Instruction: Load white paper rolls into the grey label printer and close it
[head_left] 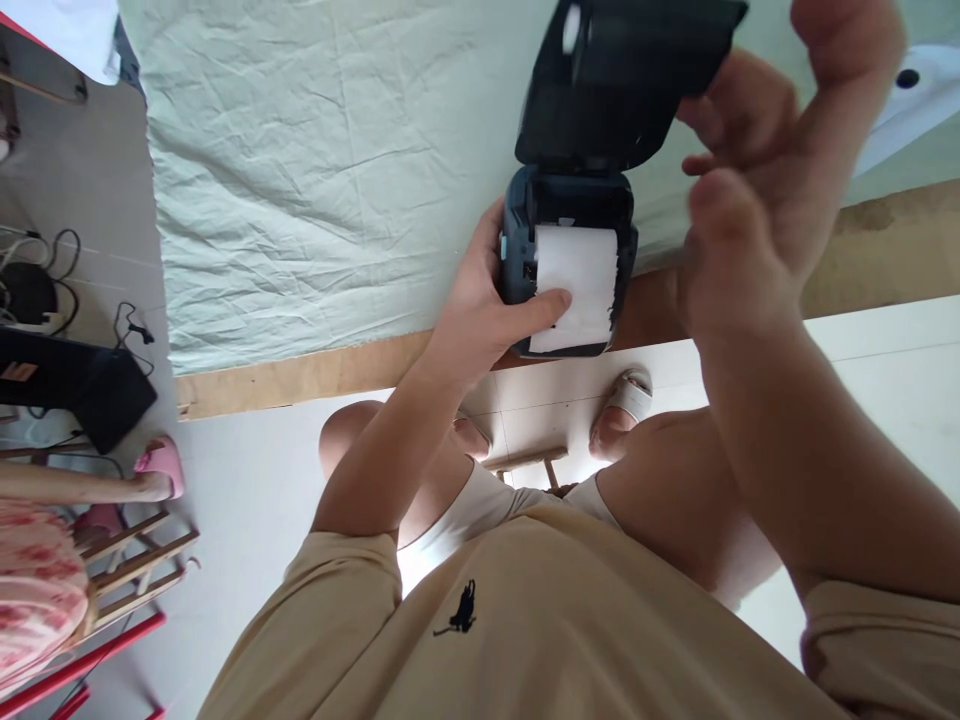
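A small dark label printer (pixel 517 235) sits at the near edge of a table covered with a pale green cloth (pixel 315 170). Its lid (pixel 622 80) stands open, and a white paper roll (pixel 576 285) lies inside. My left hand (pixel 484 315) grips the printer's left side, with the thumb pressed on the paper. My right hand (pixel 757 190) hovers close to the camera at the lid's right edge. Its fingers are curled and touch the lid; nothing shows in them.
The table's wooden edge (pixel 300 380) runs across the view. A white object (pixel 911 95) lies at the far right on the cloth. Black gear and cables (pixel 67 380) sit on the floor at left, beside a wooden rack (pixel 127 560). My sandalled feet (pixel 626 400) are below.
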